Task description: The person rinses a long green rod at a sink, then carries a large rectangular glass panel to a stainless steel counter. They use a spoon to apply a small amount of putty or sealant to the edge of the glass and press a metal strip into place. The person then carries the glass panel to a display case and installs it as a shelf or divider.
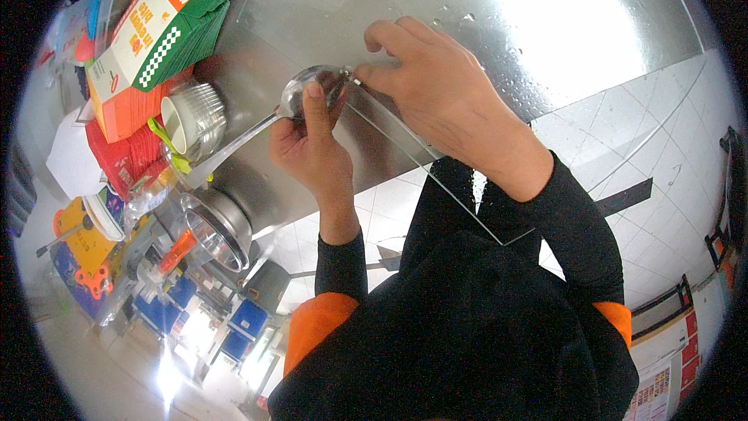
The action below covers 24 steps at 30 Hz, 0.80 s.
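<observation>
Gripping a ladle, left hand: thumb laid over the bowl, fingers wrapped beneath, clamped on. Ladle is up over the counter, inward of the near edge, bowl toward the right hand, handle slanting down-left to the crowded left end. Right hand at the bowl's rim, beside a small metallic bit; index finger curled, thumb and fingers partly hidden; cannot tell if they pinch it. Toward the counter's left end: folded cartons in green, orange and white, red packets, a stack of ribbed cups. Steel pot beside the near edge, same end. Water drops on the steel beyond the right hand.
</observation>
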Tool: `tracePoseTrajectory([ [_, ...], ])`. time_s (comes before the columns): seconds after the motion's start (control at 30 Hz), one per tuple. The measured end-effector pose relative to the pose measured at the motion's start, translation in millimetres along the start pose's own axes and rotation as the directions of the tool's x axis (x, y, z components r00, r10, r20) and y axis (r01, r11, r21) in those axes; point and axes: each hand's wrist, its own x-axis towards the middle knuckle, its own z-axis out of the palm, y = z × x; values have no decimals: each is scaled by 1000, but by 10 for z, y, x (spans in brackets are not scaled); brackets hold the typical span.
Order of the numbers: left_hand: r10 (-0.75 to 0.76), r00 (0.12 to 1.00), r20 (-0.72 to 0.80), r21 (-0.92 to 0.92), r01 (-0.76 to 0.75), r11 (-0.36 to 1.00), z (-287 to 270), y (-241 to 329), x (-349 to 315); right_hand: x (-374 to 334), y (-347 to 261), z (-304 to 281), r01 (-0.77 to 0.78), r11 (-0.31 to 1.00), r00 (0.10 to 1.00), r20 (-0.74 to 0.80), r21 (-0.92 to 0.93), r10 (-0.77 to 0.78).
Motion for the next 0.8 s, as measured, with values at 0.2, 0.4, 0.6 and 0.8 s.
tracePoseTrajectory([
  [0.2, -35, 997, 74, 13, 35, 999, -69, 10, 31, 15, 3, -4, 7, 1000, 1000, 23, 5, -7],
  [0.4, 26, 988, 151, 116, -44, 992, -100, 17, 67, 31, 1, -14, -4, 1000, 998, 55, 2, 4],
  [0.6, 66, 885, 462, 632, -380, 675, -180, 287, 277, 40, 25, 15, -33, 999, 997, 69, 24, 31],
  [0.8, 73, 607, 792, 381, -583, 718, -326, 268, 684, 17, 6, 30, 11, 1000, 1000, 22, 6, -11],
])
